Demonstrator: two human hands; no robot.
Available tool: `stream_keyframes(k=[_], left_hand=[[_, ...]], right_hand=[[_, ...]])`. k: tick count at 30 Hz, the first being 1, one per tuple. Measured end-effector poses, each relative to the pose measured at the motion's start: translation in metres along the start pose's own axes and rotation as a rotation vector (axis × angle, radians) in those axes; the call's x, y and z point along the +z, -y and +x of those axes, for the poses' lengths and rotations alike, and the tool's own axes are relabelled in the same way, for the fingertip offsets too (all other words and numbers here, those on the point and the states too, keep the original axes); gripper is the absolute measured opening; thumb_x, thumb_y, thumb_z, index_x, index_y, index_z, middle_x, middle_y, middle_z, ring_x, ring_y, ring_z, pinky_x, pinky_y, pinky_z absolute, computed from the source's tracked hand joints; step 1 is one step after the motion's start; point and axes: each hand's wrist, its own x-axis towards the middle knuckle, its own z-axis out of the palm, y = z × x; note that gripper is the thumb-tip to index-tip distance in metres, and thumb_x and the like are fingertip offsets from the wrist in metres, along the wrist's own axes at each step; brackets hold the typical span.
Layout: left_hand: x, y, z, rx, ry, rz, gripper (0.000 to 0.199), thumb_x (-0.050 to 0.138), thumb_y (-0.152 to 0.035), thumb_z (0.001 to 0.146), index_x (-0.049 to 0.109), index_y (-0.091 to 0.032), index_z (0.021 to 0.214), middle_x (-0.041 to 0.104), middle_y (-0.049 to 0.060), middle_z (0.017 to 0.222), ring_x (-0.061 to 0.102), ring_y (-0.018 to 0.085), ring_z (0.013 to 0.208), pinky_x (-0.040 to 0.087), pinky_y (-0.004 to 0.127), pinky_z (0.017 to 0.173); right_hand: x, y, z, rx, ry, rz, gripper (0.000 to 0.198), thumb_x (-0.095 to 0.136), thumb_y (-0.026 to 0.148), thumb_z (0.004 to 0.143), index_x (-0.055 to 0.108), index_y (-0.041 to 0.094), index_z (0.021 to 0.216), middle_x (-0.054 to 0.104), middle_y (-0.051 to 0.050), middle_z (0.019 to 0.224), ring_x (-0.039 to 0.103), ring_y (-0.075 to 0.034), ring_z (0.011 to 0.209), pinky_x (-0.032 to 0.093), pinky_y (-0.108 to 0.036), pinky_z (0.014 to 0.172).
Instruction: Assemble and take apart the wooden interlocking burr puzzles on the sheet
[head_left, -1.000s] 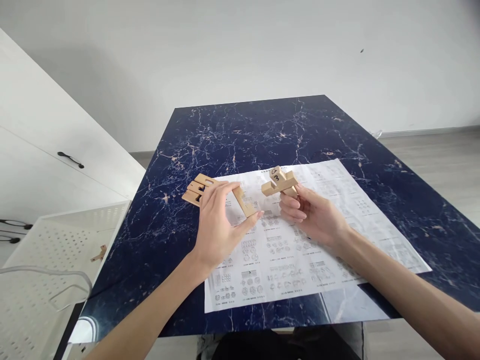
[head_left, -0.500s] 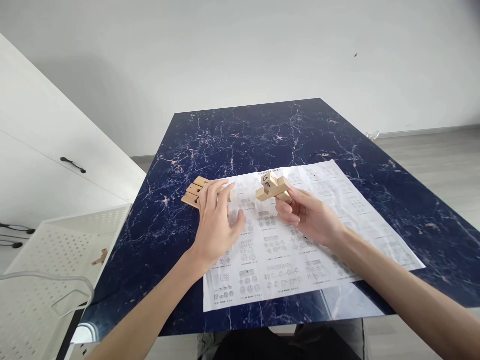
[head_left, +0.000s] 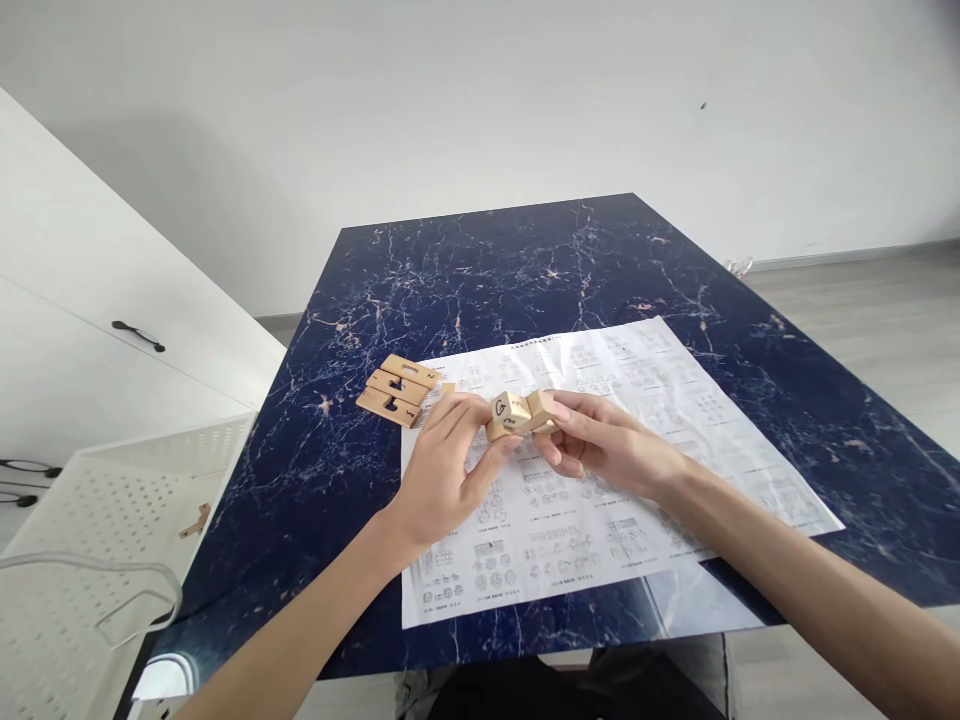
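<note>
A small assembly of interlocked wooden puzzle blocks (head_left: 513, 408) is held above the printed sheet, with "G" and "3" written on its faces. My right hand (head_left: 615, 440) pinches its right end between thumb and fingers. On the other side, my left hand (head_left: 446, 465) closes its thumb and fingers on the left end. Its far fingertips are partly hidden behind the blocks. Beyond my left hand lie three flat slotted wooden pieces (head_left: 399, 388), side by side with numbers on them. Part of another light wooden piece (head_left: 448, 388) shows just past my left knuckles.
Under my hands a large creased paper sheet (head_left: 540, 580) with printed diagrams covers part of the dark blue marbled table (head_left: 480, 270). At left stands a white perforated bin (head_left: 97, 520) with a wooden piece (head_left: 196, 520) and a white cable (head_left: 97, 563). A white cabinet (head_left: 112, 270) is behind it.
My left hand has left the flat slotted pieces, moved right and closed on the block assembly. My right hand has brought the assembly slightly left and lower, turning it.
</note>
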Motion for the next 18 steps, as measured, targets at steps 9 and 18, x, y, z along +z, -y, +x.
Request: stream_keyframes(k=[9,18], left_hand=[[-0.0006,0.0002,-0.0005,-0.008,-0.025,-0.012,0.022,0.06,-0.036,0.108,0.061,-0.023,0.091,0.068,0.003,0.088,0.062,0.023,0.089,0.052,0.038,0.082],[0.0004,-0.0008,-0.0006,-0.012,-0.022,-0.027,0.02,0.059,-0.034,0.108,0.068,-0.022,0.094,0.073,0.005,0.091,0.063,0.025,0.092,0.053,0.042,0.085]], right_hand=[[0.0002,-0.003,0.0015,-0.071,-0.002,-0.061,0.033,0.063,0.05,0.109,0.067,0.018,0.103,0.067,-0.001,0.081,0.04,-0.01,0.056,0.036,-0.028,0.057],[0.0002,-0.0037,0.0018,-0.09,-0.039,-0.146,0.035,0.063,0.052,0.109,0.067,0.018,0.1,0.068,-0.002,0.082,0.048,-0.012,0.061,0.042,-0.029,0.062]])
